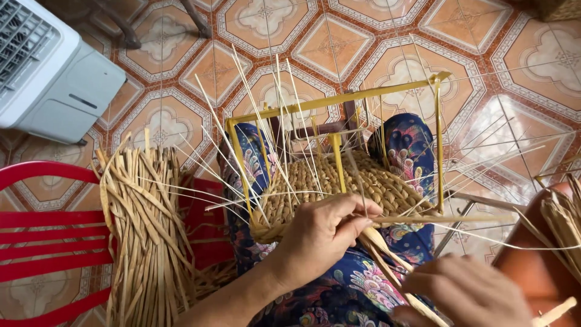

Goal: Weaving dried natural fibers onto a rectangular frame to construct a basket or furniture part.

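Note:
A half-woven straw basket (339,181) sits on a yellow metal frame (339,100) over my lap, with thin pale ribs (266,121) sticking up and out of it. My left hand (324,233) rests at the basket's near rim, fingers pinching a flat straw strand (436,219) that runs to the right. My right hand (466,290) is lower right, closed around the same twisted straw strands (387,257) trailing from the weave.
A bundle of dried straw strips (148,230) lies on a red plastic chair (48,224) at left. A white fan unit (48,66) stands at top left. More straw (563,224) sits at the right edge. Patterned floor tiles (514,54) lie beyond.

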